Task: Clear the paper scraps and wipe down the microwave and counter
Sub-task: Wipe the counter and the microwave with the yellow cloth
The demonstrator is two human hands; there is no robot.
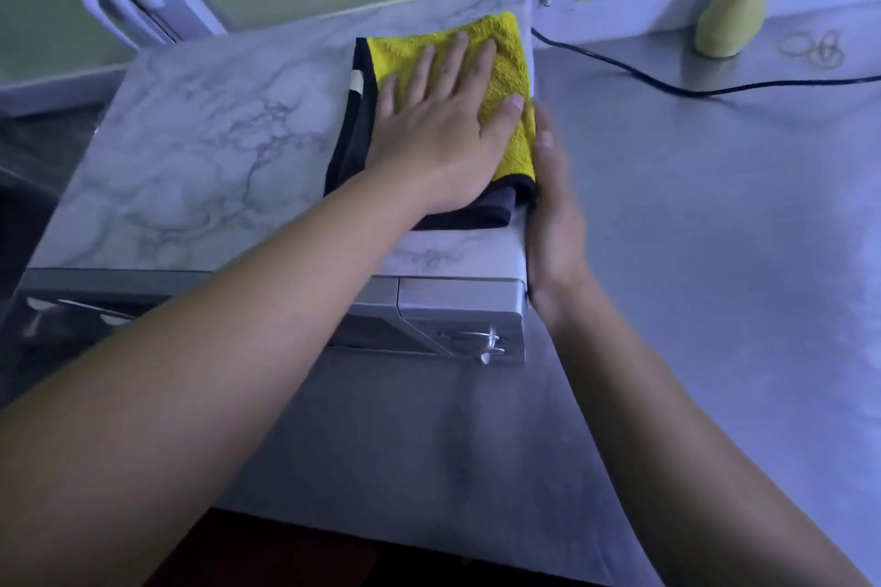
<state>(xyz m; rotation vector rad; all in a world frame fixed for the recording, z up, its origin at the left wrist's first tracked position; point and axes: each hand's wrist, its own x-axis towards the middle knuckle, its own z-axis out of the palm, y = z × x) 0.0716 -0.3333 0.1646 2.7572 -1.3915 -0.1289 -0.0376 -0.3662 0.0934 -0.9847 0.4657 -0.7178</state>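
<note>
Yellow cloth (506, 72) at microwave (214, 133) edge

Hidden under flat left hand (438, 133): middle of yellow, black-edged microfibre cloth (507, 62). Blurred: right hand (555, 215), laid against right side wall of marble-topped silver microwave (214, 148); palm side out of sight. Covered by left forearm: most of microwave front. Too small to read: markings round silver dial knob (476, 341). Lost behind microwave: one end of black cable (643, 79); other end cut off at right edge. Cut off at top edge: pale yellow tapered object (729, 14). Too small to identify: thin rings (815, 48) on grey worktop (715, 253).
</note>
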